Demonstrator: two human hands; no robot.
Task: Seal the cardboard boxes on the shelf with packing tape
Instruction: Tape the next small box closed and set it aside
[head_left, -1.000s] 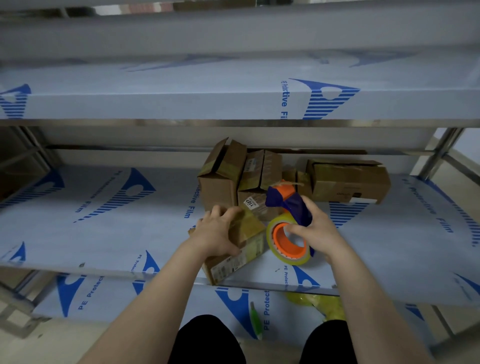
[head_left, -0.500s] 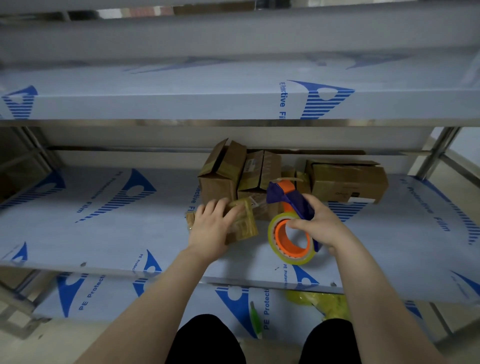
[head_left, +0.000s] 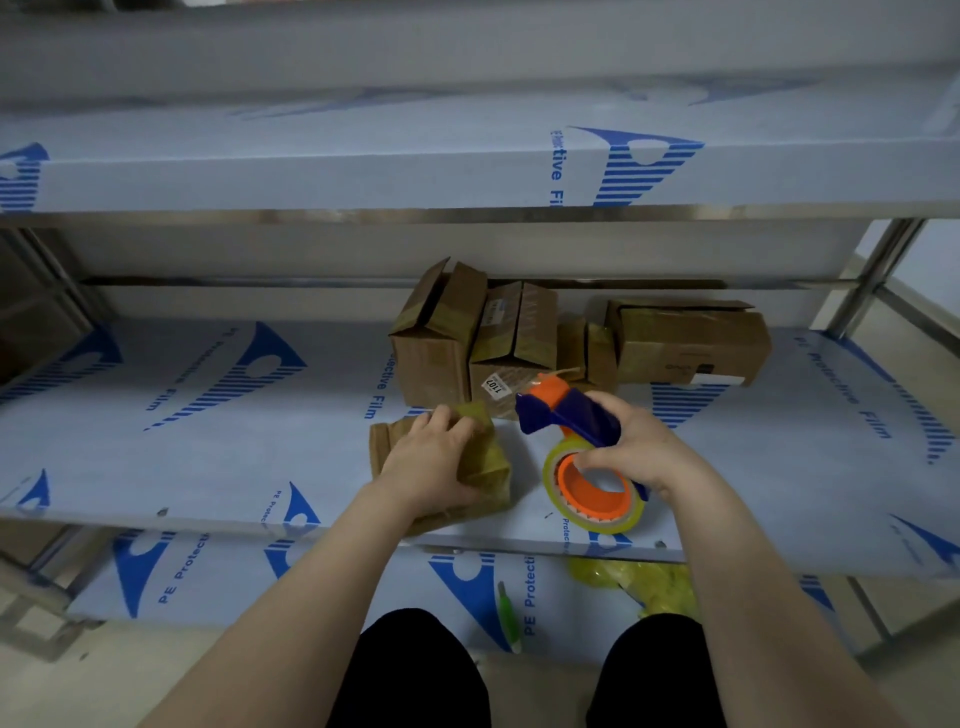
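Note:
A small cardboard box (head_left: 488, 462), wrapped in yellowish tape, lies near the front edge of the middle shelf (head_left: 208, 441). My left hand (head_left: 431, 462) lies on top of it, fingers curled over its far edge and thumb at its near side. To its right, my right hand (head_left: 628, 447) grips a blue and orange tape dispenser (head_left: 566, 415) with a clear-yellow tape roll (head_left: 592, 488), held just above the shelf beside the box. Behind them stand an open-flapped box (head_left: 436, 343), a second box (head_left: 514, 338) and a low long box (head_left: 685, 338).
The upper shelf (head_left: 363, 166) overhangs the work area, covered in blue-printed protective film. Steel uprights (head_left: 872, 270) stand at the right. On the lower shelf lie crumpled yellow tape (head_left: 644, 582) and a green-handled tool (head_left: 506, 613). My knees show at the bottom.
My left hand turned the small box and set it down flat on the shelf, slightly left. The dispenser in my right hand tilted, its blue head swinging toward the box.

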